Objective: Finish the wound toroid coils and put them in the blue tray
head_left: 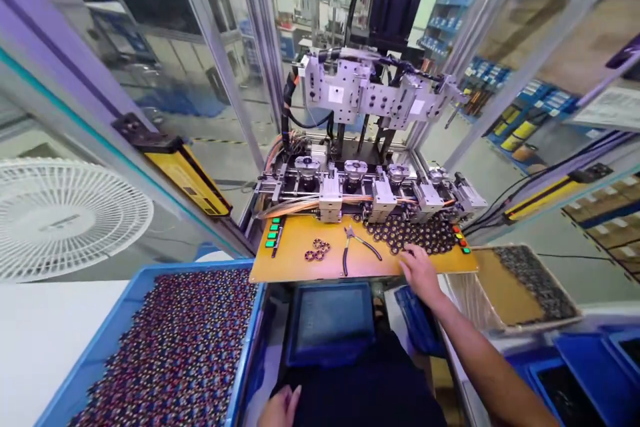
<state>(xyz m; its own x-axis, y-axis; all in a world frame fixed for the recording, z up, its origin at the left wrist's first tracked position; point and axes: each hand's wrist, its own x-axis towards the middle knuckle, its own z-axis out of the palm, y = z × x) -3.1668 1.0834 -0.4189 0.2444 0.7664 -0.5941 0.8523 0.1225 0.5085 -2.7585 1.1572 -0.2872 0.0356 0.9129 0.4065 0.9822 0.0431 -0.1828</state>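
Ring-shaped parts [417, 235] crowd the right side of the orange work plate [290, 268], bunched just before the machine's fixtures [384, 203], seemingly for easy reach; they look small, dark and glinting. At their near edge the right hand [419, 272] has its fingers loosely curled, though whether they pinch one cannot be told. Pliers [349, 233] lie left of the pile, probably kept handy, while the left hand [280, 408] sits low, partly curled, its grip unclear.

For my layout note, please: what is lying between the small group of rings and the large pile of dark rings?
In the head view, pliers lie on the yellow board between the small group and the large pile.
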